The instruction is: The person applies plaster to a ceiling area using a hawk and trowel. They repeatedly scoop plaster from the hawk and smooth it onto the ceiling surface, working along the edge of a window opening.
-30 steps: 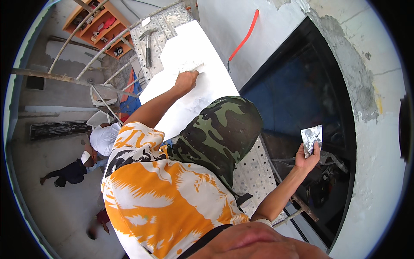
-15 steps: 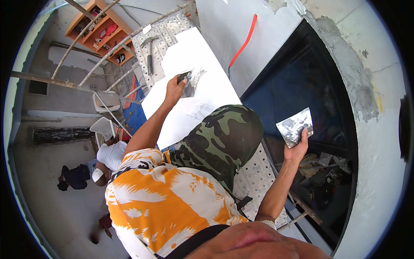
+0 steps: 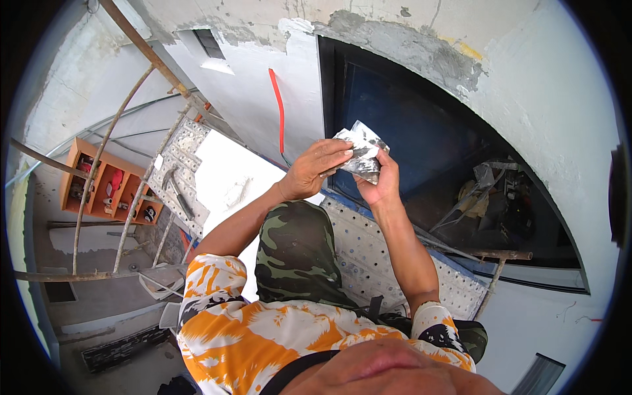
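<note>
In front of the dark blue glass, my two hands meet, each closed on a flat metal putty blade. My left hand (image 3: pixel 309 170) grips one blade, mostly hidden behind its fingers. Thumb and fingers of my right hand (image 3: pixel 382 183) pinch the squarish, shiny putty blade (image 3: pixel 366 168), smeared with white and grey. The two blades overlap, and where one ends is hard to make out. Below and left of them, a white board (image 3: pixel 227 161) lies on the scaffold planks, with a patch of white putty (image 3: pixel 237 192) on it.
A hammer (image 3: pixel 178 194) lies on the perforated metal plank (image 3: pixel 184 148) beside the board. Scaffold pipes (image 3: pixel 92 191) run along the left, past an orange shelf unit (image 3: pixel 108 187). The black-framed window (image 3: pixel 428 158) stands ahead; a red tube (image 3: pixel 277 105) sticks out of the wall.
My left hand has lifted its blade off the white board and moved right to meet the other blade. My right hand has come inward. The view has swung to the right.
</note>
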`<action>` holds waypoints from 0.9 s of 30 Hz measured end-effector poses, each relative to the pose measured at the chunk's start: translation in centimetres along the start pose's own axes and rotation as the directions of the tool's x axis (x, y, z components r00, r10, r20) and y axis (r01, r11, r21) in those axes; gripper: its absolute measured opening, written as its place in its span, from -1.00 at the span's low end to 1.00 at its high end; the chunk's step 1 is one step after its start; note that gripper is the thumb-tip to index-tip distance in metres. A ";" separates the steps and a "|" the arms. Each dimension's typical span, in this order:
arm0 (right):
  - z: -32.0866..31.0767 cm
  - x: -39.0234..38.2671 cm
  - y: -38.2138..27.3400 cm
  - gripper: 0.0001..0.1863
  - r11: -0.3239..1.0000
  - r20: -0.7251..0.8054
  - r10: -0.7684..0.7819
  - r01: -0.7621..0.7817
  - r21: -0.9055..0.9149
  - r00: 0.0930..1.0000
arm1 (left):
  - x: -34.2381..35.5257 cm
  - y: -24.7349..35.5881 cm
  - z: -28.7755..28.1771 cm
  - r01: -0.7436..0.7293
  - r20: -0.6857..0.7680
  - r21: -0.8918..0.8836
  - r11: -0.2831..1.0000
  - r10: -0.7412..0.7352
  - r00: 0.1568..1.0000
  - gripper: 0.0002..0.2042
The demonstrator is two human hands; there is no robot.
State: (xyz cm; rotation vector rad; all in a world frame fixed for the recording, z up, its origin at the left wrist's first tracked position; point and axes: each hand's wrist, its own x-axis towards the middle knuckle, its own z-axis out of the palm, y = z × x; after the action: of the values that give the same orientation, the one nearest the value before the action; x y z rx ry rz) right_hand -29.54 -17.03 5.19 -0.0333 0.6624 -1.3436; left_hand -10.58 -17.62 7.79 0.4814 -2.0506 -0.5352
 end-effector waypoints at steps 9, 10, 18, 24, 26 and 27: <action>-3.1 -2.9 -2.3 -0.69 0.997 0.102 -0.046 0.039 0.070 0.994 | 1.4 0.8 1.2 -0.117 0.168 0.220 0.968 0.081 0.982 -0.59; -3.2 -3.0 -2.4 -0.68 0.995 0.104 -0.052 0.043 0.084 0.993 | 1.5 0.7 1.2 -0.119 0.171 0.225 0.967 0.081 0.982 -0.60; -2.6 -6.1 -6.2 -0.68 0.980 0.060 -0.187 0.182 0.078 0.981 | 0.7 -1.5 0.5 0.204 0.073 0.230 0.951 -0.226 0.971 -0.74; -0.2 -8.0 -5.8 -0.52 0.608 0.430 -0.673 0.781 -0.142 0.602 | 3.2 -2.7 3.1 0.597 0.315 -0.797 -0.092 -0.906 0.282 -0.73; -0.2 -8.3 -4.4 -0.49 0.264 0.631 -0.603 0.869 -0.419 0.488 | 4.7 -1.8 4.3 0.602 0.464 -0.762 -0.241 -0.851 0.247 -0.70; -0.4 -8.4 -4.1 -0.52 0.023 0.764 -0.504 0.890 -0.455 0.403 | 5.5 -1.1 4.2 0.632 0.474 -0.730 -0.260 -0.859 0.195 -0.75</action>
State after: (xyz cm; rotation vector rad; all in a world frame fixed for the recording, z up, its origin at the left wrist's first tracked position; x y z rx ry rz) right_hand -33.94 -10.31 10.01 -1.7403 0.9419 -1.7560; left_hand -16.80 -20.67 9.02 1.1354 -0.5626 -2.1067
